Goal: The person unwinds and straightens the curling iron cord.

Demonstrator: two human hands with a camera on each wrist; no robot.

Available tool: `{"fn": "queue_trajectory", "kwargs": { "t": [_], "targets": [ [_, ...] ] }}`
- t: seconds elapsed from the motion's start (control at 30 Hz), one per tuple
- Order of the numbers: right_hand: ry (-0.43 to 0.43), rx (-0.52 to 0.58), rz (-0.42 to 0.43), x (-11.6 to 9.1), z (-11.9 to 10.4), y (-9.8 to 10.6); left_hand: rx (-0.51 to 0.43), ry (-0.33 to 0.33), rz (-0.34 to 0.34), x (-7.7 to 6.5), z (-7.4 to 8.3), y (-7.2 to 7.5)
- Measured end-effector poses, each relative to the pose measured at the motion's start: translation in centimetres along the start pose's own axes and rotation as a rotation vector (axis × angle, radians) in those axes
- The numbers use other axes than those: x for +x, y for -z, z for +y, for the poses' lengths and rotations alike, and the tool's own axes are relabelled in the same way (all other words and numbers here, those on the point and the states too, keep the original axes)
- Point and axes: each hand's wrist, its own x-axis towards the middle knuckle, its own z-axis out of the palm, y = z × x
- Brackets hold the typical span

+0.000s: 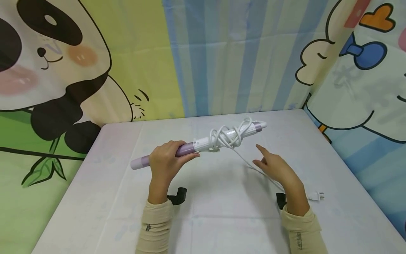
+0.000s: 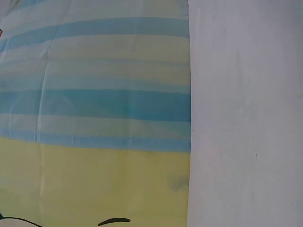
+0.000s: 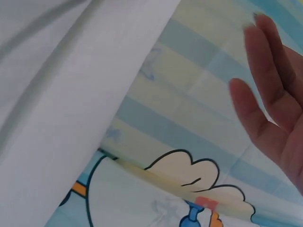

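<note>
A curling iron (image 1: pixel 185 149) with a purple barrel and a white handle is held slantwise above the table in the head view. My left hand (image 1: pixel 165 160) grips it round the barrel, near the pale tip. Its white cord (image 1: pixel 226 138) is wound in loose loops about the handle, and one length runs down to a two-pin plug (image 1: pixel 316 196) beyond my right wrist. My right hand (image 1: pixel 280 170) hovers apart from the iron, index finger extended. The right wrist view shows this hand (image 3: pixel 279 99) with nothing in it; the left wrist view shows neither hand nor iron.
A white cloth covers the table (image 1: pixel 222 225). Behind it hangs a striped curtain (image 1: pixel 222 60), with a printed panda panel (image 1: pixel 54 70) at left and another cartoon panel (image 1: pixel 364 91) at right. Black mounts (image 1: pixel 180 196) sit at both wrists.
</note>
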Motion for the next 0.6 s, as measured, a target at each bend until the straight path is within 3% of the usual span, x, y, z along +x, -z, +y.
{"fn": "queue_trajectory", "kwargs": {
  "t": [0.13, 0.2, 0.33, 0.6],
  "targets": [
    [0.177, 0.036, 0.207, 0.1, -1.9, -0.6, 0.010, -0.015, -0.016, 0.0, 0.4, -0.3],
    [0.274, 0.059, 0.264, 0.4, -2.7, -1.2, 0.011, -0.017, -0.018, 0.1, 0.7, -0.3],
    [0.391, 0.090, 0.282, 1.2, -3.6, -2.7, -0.005, -0.027, -0.024, 0.2, 1.1, -0.3],
    [0.447, 0.044, 0.281, 1.2, -5.2, -4.6, -0.049, -0.059, -0.049, 0.3, 1.5, -0.1]
  ]
}}
